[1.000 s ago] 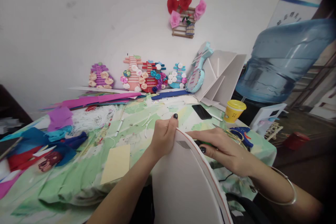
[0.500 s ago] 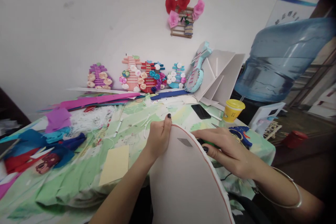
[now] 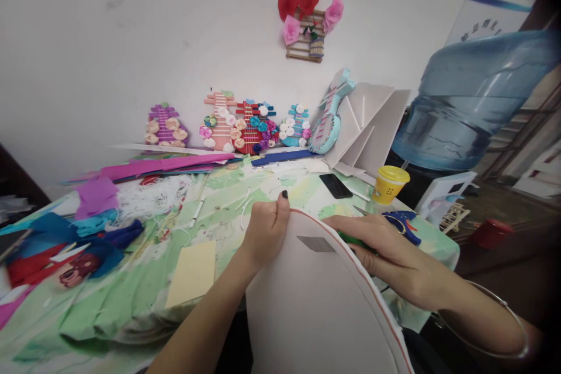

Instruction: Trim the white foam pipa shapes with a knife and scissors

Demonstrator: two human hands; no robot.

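Observation:
My left hand (image 3: 267,228) is closed on the far edge of a white foam board (image 3: 311,304), thumb up along the rim. The board stands tilted towards me, its curved right edge marked by a reddish-brown line. On the right of that edge, my right hand (image 3: 390,251) is wrapped round the green handle (image 3: 353,239) of a utility knife. A flat grey blade (image 3: 315,243) shows on the near face of the board, close to the curved rim. Part of the knife is hidden by the board and my fingers.
On the green patterned tablecloth (image 3: 127,310) lie a yellow paper (image 3: 191,273), a white pen (image 3: 197,213), a phone (image 3: 335,186), blue-handled scissors (image 3: 405,226) and a yellow tub (image 3: 390,184). Coloured scraps (image 3: 96,245) are at the left. A water bottle (image 3: 460,105) stands right.
My right hand has moved a little right and nearer to me. More of the blade shows on the near face, and the board's lower edge has swung slightly right.

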